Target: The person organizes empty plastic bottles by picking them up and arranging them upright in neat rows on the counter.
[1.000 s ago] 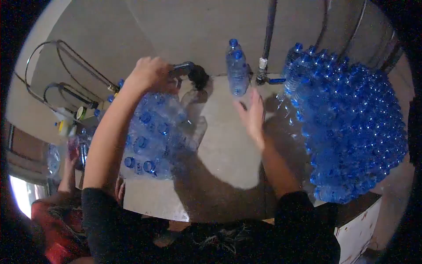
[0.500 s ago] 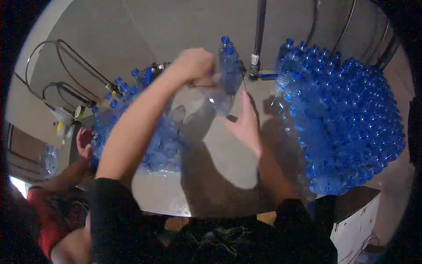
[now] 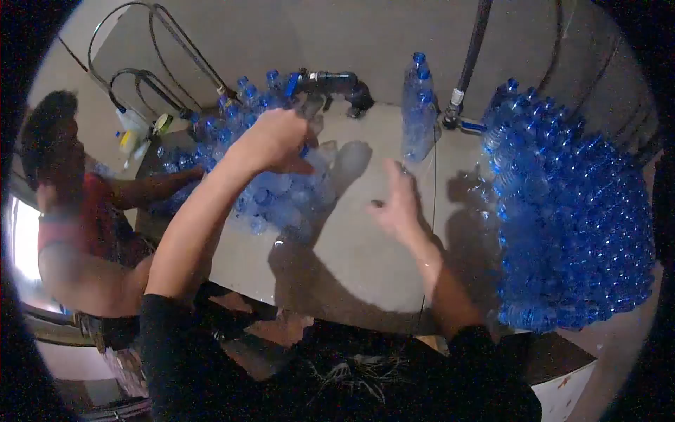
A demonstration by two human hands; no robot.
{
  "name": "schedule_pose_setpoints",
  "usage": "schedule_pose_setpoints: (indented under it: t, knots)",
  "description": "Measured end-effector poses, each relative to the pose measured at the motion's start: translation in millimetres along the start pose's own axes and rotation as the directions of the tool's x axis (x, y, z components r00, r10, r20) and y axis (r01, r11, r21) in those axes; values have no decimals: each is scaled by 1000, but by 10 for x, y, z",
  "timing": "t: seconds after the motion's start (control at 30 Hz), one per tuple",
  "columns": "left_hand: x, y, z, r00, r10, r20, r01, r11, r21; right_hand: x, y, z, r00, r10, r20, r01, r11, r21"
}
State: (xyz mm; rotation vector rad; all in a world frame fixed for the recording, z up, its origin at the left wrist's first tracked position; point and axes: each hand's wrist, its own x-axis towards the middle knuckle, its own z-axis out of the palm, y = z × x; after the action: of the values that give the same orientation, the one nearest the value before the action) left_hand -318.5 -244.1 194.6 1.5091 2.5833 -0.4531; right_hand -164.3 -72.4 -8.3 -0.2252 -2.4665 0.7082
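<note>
My left hand [image 3: 285, 144] is over a loose group of clear bottles with blue necks [image 3: 264, 200]. Its thumb and fingers are apart around a blue bottle neck, with no firm grip visible. My right hand [image 3: 402, 204] is held open above the pale counter [image 3: 358, 246], holding nothing. Just beyond it, a short row of three upright bottles [image 3: 420, 123] stands near the wall. To the right, a large block of tightly packed bottles [image 3: 576, 218] covers the counter.
A co-worker [image 3: 84, 218] at the left stretches an arm towards the left bottles. Black pipe fittings [image 3: 334, 83] and a valve with a blue handle [image 3: 453, 119] are along the wall. Hoses [image 3: 172, 42] hang at the upper left. A white cabinet [image 3: 566, 394] is at the lower right.
My left hand has moved back from the short row to the left bottles. The row has grown from two bottles to three. The camera view has shifted, and the co-worker's head is now visible.
</note>
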Motion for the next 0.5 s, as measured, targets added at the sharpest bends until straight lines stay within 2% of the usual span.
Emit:
schedule_pose_setpoints:
  t: [0.1, 0.17, 0.2, 0.23, 0.3, 0.33, 0.37, 0.4, 0.43, 0.47, 0.5]
  knots:
    - [61, 206, -82, 994, 29, -104, -35, 998, -59, -8, -251, 358, 998, 44, 39, -55, 919, 390]
    - [176, 445, -101, 945, 166, -283, -209, 969, -130, -59, -217, 240, 972, 191, 138, -232, 882, 411]
    - [295, 561, -114, 936, 198, -291, -241, 963, -120, -104, -172, 173, 946, 263, 191, -321, 852, 414]
    - [385, 688, -117, 911, 241, -335, -298, 946, -130, -163, -53, 117, 952, 301, 58, -301, 884, 357]
    - [441, 924, -109, 869, 196, -454, -235, 972, -31, -192, 221, -6, 926, 312, -212, -267, 939, 218]
    - [350, 977, -92, 798, 85, -597, -266, 938, -221, -119, 215, -76, 912, 375, -164, -269, 852, 450]
    - [195, 1048, -65, 715, -54, -697, -318, 862, -394, 2, 181, -172, 898, 429, -100, -265, 707, 656]
    - [26, 1119, -4, 626, -213, -750, -387, 750, -536, 62, 246, -140, 890, 441, -115, -272, 716, 643]
    - [-164, 1179, 148, 566, -363, -740, -366, 693, -621, 121, 314, -106, 882, 454, -130, -280, 724, 630]
    - [-370, 1227, 361, 495, -508, -705, -351, 626, -696, 108, 556, 116, 885, 406, -226, -300, 871, 389]
    - [-584, 1265, 644, 426, -579, -695, -286, 643, -711, 66, 704, 243, 896, 329, -297, -307, 944, 118]
